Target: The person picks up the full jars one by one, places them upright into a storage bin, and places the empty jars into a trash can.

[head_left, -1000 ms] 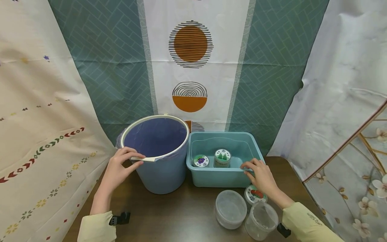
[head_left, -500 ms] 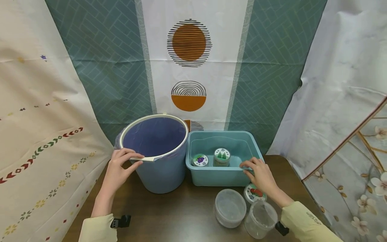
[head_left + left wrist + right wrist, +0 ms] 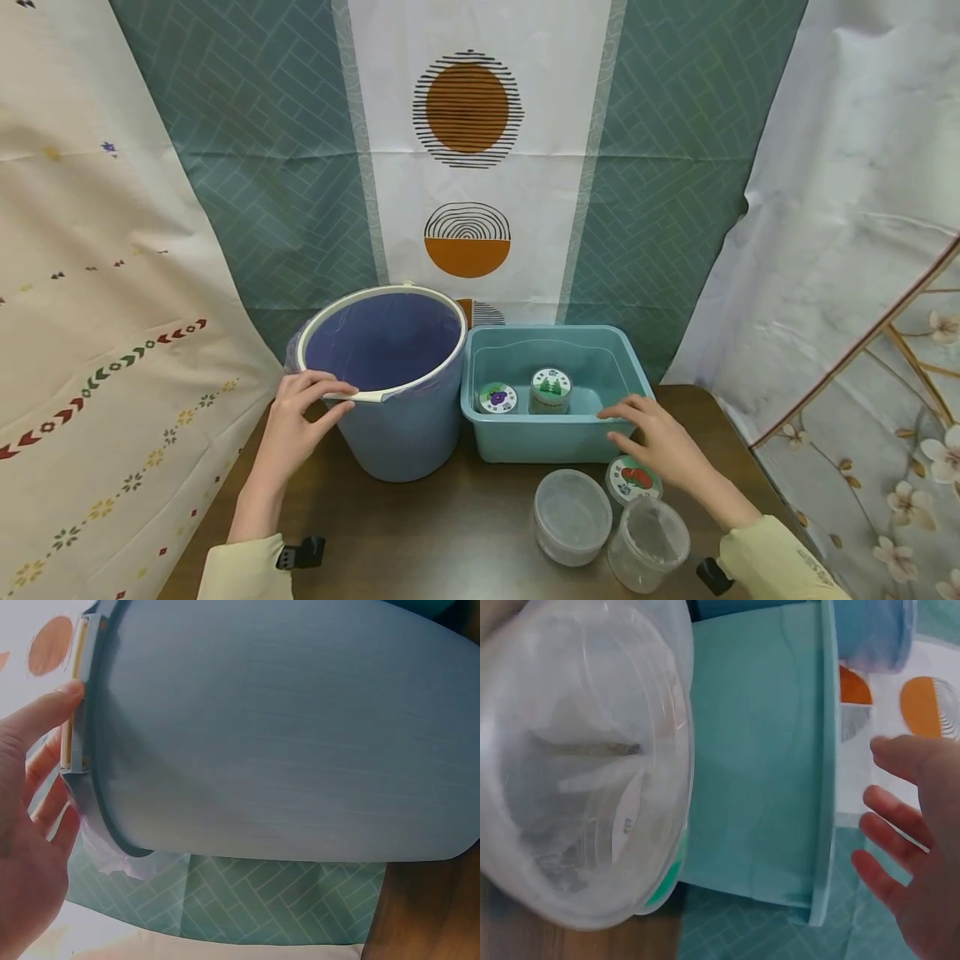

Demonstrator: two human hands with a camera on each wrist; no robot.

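Observation:
A blue bin [image 3: 405, 442] with a cream ring round its rim and a thin plastic liner stands at the left. My left hand [image 3: 288, 429] pinches its front rim, the thumb [image 3: 56, 709] outside on the rim clip and the fingers behind. To the right of the bin stands a teal tub [image 3: 540, 442] holding a jar with a purple-flower lid [image 3: 498, 398] and a jar with a green-tree lid [image 3: 551, 390]. My right hand [image 3: 663, 446] hovers at the tub's front right rim, thumb and fingers spread and holding nothing; the right wrist view shows them just off the rim.
Before the tub stand a clear lidded container [image 3: 572, 517], a clear jar [image 3: 648, 546] and a jar with a red-fruit lid [image 3: 633, 480], close together on the dark wooden table [image 3: 420, 542]. Patterned cloths [image 3: 300, 167] hang behind and at both sides.
My right hand has let go of the tub's front rim and drawn slightly back to the right, its thumb and fingers opening. The left hand keeps its hold on the bin's rim.

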